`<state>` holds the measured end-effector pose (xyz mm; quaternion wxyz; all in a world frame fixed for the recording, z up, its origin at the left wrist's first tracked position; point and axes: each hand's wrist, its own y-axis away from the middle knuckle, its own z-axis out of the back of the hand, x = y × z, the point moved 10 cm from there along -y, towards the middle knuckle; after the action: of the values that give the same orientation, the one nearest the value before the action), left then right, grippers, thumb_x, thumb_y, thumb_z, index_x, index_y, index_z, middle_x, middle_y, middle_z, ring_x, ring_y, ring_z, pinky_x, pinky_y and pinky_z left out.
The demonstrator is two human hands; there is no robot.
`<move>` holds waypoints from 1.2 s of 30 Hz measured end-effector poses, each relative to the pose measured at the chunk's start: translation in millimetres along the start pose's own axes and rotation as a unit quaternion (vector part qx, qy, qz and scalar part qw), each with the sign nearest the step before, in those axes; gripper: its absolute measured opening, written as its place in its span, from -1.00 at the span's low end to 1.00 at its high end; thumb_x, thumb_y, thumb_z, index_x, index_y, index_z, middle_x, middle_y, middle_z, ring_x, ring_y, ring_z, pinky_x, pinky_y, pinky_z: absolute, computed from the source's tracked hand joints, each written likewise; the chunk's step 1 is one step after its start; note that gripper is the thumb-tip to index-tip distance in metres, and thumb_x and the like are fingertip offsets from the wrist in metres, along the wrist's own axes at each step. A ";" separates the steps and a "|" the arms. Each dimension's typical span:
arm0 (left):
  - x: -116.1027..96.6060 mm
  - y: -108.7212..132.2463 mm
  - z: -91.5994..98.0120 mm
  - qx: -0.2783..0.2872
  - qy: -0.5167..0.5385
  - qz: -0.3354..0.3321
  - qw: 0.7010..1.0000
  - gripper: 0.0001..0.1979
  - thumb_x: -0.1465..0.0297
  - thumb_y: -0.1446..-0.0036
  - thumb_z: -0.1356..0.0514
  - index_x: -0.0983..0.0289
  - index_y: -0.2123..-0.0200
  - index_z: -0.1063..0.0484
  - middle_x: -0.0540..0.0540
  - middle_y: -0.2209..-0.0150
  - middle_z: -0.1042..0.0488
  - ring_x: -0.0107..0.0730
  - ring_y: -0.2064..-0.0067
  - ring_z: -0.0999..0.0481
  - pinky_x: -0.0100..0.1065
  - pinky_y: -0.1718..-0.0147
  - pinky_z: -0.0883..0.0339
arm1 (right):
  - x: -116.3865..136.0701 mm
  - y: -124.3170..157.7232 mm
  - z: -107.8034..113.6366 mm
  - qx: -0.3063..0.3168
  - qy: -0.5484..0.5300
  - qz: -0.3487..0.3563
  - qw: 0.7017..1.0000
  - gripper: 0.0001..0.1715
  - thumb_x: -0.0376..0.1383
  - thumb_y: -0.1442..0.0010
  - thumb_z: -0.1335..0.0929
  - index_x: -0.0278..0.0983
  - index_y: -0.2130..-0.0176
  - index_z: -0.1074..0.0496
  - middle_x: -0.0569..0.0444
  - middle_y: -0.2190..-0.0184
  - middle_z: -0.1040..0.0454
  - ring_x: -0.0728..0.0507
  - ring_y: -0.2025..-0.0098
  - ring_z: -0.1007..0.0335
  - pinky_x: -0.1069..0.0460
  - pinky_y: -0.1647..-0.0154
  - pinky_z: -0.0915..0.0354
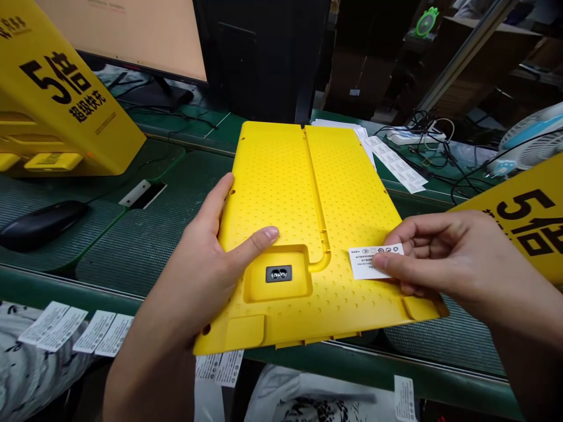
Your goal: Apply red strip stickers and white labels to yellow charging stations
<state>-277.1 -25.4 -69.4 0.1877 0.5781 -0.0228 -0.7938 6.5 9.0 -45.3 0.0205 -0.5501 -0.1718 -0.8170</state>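
In the middle of the head view is a yellow plastic panel [272, 181], tilted, its dimpled face towards me. It has a cable groove, a recess and a black power socket [278, 274]. My left hand [220, 252] grips the panel's left edge, thumb lying on the face above the socket. With thumb and fingers, my right hand [431, 252] pinches a small white printed label [363, 266] over the panel's lower right area. Whether the label touches the surface I cannot tell. Part of the label is hidden under my right thumb.
Yellow cabinets [83, 99] stand at left and right. Behind are a monitor [141, 35], label sheets [398, 164], a power strip [413, 136] with tangled cables and a fan [532, 140]. A black mouse [44, 223] lies left. Labels [101, 333] hang off the front edge.
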 end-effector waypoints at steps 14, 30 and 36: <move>-4.8 0.6 1.8 -0.029 0.002 -0.013 0.999 -0.08 0.04 0.03 -0.45 -0.33 -0.34 -0.10 -0.12 -0.30 -0.36 -0.32 0.13 -0.67 -0.55 0.48 -0.54 | 1.1 8.7 1.1 -0.021 0.036 -0.065 0.997 -0.71 -0.26 0.23 -0.64 -0.27 0.49 -0.56 0.10 0.65 -0.40 0.06 0.64 -0.22 0.23 0.73 -0.09; -6.5 1.1 1.5 -0.027 0.006 -0.024 0.999 -0.08 0.07 0.02 -0.45 -0.27 -0.35 -0.10 -0.06 -0.29 -0.37 -0.37 0.20 -0.66 -0.55 0.53 -0.53 | 6.1 5.9 2.5 -0.035 0.068 -0.039 0.996 -0.70 -0.21 0.21 -0.63 -0.27 0.48 -0.55 0.11 0.66 -0.33 0.07 0.64 -0.13 0.21 0.73 0.00; -6.2 1.3 1.2 -0.024 0.019 -0.026 0.999 -0.09 0.09 0.02 -0.46 -0.27 -0.34 -0.12 -0.07 -0.30 -0.36 -0.33 0.14 -0.67 -0.54 0.47 -0.55 | 7.1 7.4 2.8 -0.038 0.074 -0.047 0.995 -0.69 -0.21 0.21 -0.62 -0.28 0.49 -0.55 0.10 0.65 -0.36 0.07 0.64 -0.15 0.21 0.74 -0.01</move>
<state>-276.3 -24.8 -63.0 0.1811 0.5888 0.0145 -0.7876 7.8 4.0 -36.0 -0.0261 -0.4797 -0.1648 -0.8614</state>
